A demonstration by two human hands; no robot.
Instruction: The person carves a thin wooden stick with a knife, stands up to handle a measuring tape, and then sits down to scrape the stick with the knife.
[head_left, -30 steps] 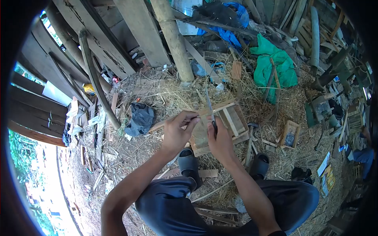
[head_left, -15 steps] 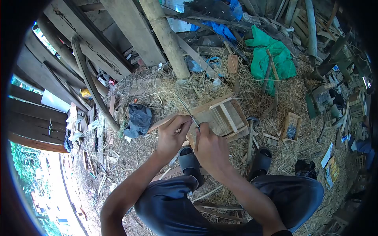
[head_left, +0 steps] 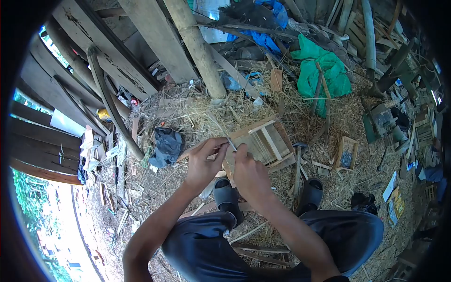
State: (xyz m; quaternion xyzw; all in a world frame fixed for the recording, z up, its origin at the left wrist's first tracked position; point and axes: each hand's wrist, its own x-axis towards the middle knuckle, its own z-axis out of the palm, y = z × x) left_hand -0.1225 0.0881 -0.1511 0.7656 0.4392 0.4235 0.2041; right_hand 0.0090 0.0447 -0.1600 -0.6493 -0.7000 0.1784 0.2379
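Observation:
My left hand (head_left: 206, 157) is closed, its thumb and fingers pinching a thin, pale strip (head_left: 217, 123) that points away from me, blurred toward its far end. Close beside it, my right hand (head_left: 251, 174) is curled shut, with its thumb against a narrow light-grey piece (head_left: 232, 144) between the two hands. Whether that piece is a blade or part of the strip I cannot tell. Just beyond my hands lies a wooden frame (head_left: 262, 123) with a crossbar and several thin rods, partly covered by my right hand.
A hammer (head_left: 299, 145) lies right of the frame. Farther right stands a small wooden box (head_left: 355, 146) with small grey pieces inside. A black plastic bag (head_left: 167, 148) is at left, a green sack (head_left: 329, 77) at the back. Straw and wood scraps cover the ground around my sandals (head_left: 311, 192).
The thin strip has shifted slightly and looks more blurred now. My right hand has tilted a little, and more of the light-grey piece shows between my hands. My left hand stays nearly in place.

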